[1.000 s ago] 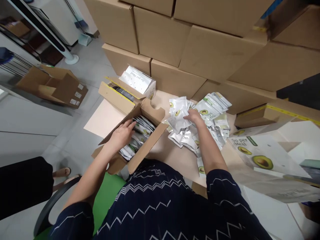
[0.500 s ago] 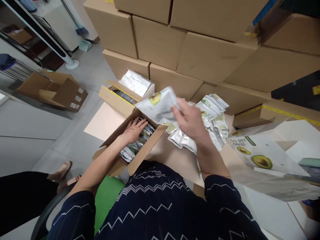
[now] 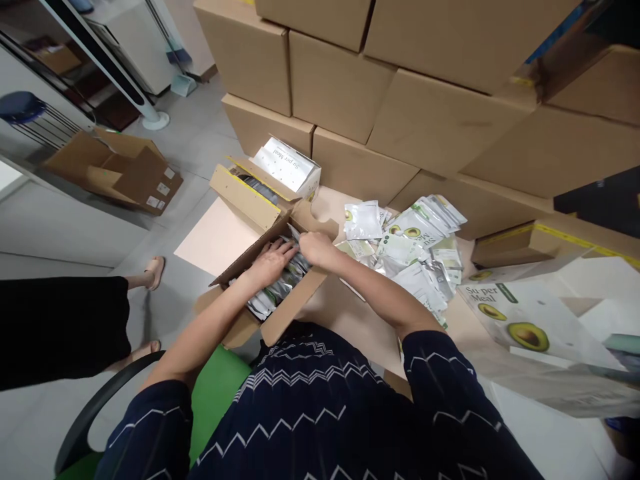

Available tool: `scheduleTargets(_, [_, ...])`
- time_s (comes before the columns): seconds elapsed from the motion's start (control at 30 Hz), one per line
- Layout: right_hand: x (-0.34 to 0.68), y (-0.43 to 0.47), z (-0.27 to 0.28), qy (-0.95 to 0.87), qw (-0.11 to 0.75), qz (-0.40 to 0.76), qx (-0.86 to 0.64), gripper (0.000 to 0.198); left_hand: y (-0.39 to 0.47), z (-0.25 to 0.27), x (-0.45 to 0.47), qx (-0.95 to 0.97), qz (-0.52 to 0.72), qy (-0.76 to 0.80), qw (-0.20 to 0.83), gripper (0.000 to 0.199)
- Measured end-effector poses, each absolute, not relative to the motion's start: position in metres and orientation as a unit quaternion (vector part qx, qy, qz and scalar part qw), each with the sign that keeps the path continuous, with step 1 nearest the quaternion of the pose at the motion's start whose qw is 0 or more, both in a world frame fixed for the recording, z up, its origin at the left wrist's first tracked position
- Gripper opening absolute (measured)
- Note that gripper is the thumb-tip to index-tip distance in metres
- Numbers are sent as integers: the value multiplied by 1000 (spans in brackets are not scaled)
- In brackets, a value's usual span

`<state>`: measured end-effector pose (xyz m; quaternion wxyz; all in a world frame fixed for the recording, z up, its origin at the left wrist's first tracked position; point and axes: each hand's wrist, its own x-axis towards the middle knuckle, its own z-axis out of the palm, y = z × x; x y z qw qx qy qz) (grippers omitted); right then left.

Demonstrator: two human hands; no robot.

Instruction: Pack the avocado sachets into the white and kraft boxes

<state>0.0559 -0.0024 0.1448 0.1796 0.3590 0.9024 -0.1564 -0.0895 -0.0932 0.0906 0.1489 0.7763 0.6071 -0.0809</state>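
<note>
A narrow open cardboard box [image 3: 285,313] in front of me holds a row of silver pouches [image 3: 267,300] standing on edge. My left hand [image 3: 270,265] lies on top of the pouches with its fingers stretched out, pressing on them. At the box's far right end, my right hand [image 3: 316,249] is closed on a silver pouch [image 3: 294,232] and has it down inside the opening. Most of that pouch is hidden by the hand and the box walls. Right of the box lies a loose heap of pouches [image 3: 413,230], some printed with avocados.
Large cartons [image 3: 340,80] are stacked behind the table. A second narrow box [image 3: 245,200] and a white printed box [image 3: 286,167] stand beyond mine. At right sits an avocado-printed white box [image 3: 525,313]. Another person's leg [image 3: 137,281] shows at left, near an open carton [image 3: 120,173].
My right hand has carried the pouch left and down from above the heap into the box. My left hand stays on the pouches. The view has shifted slightly.
</note>
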Motion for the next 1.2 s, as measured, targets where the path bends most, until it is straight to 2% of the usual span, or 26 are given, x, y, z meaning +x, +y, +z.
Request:
scheduleTargets(0.1, [43,15,129,905,239,-156,316,37,-93,90,-87,781,-80,605,129,59])
scheduleTargets(0.37, [34,20,128,908,236,-176,300,30,-97,84,-89,775,-61,621,99,56])
scheduleTargets(0.43, [50,25,134,913,168,-236,286,29,-99,84,-91,776,-67,618,106,56])
scheduleTargets(0.53, [94,42,136,850,-80,-385,352,40,-102,85,-94,776,-74,616,117,55])
scheduleTargets(0.57, [112,51,133,803,-160,-403,409,43,-103,86,-94,775,-74,616,119,56])
scheduleTargets(0.63, [147,70,116,733,-227,-351,537,44,-104,89,-94,775,-69,618,115,56])
scheduleTargets(0.7, [176,87,91,731,-165,-247,615,40,-105,95,-93,773,-59,623,105,53])
scheduleTargets(0.77, [195,99,60,761,-29,-167,626,50,-107,104,-93,762,-61,638,96,43])
scheduleTargets(0.83, [204,104,32,784,89,-129,601,65,-112,114,-95,739,-80,661,101,34])
scheduleTargets(0.9, [208,106,9,794,155,-118,575,69,-119,122,-98,720,-99,676,126,31])
scheduleTargets(1.0, [209,106,-11,802,181,-102,560,66,-131,126,-104,716,-115,669,166,32])
scheduleTargets(1.2, [211,96,-14,821,157,-83,542,58,-144,118,-107,699,-170,679,147,25])
